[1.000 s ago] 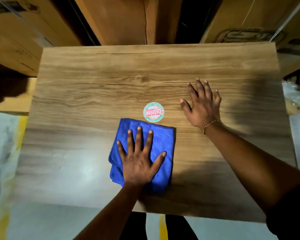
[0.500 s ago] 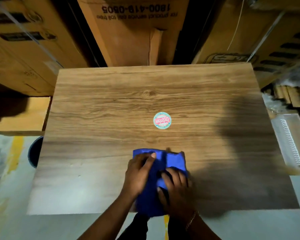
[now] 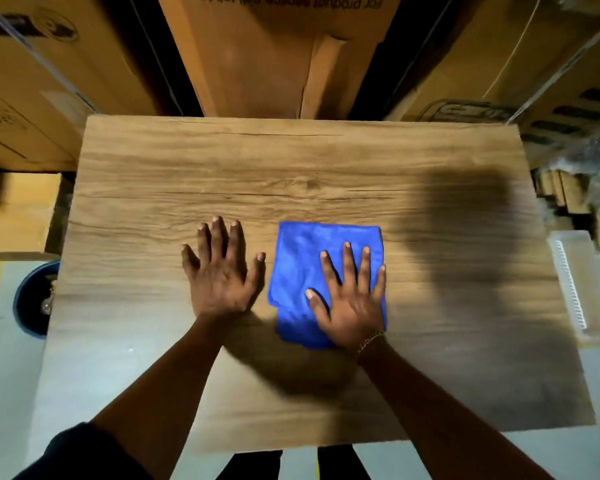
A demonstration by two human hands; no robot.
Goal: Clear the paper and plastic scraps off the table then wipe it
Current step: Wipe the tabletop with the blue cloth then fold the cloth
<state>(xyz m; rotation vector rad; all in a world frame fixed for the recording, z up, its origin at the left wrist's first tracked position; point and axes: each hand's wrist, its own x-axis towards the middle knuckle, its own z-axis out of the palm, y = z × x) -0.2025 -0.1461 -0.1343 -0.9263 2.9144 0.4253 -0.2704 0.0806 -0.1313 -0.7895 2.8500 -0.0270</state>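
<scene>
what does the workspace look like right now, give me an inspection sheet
surface: wooden table, bare grain, shadow across its right side
job's things: blue cloth, folded, lying flat near the middle of the table
clutter: nothing seen
hands: left hand flat on the bare wood beside the cloth, fingers spread; right hand flat on the cloth, fingers straight
cables: nothing seen
surroundings: cardboard boxes behind the table; blue container on the floor at left, partly hidden by the table; clear plastic item at right
</scene>
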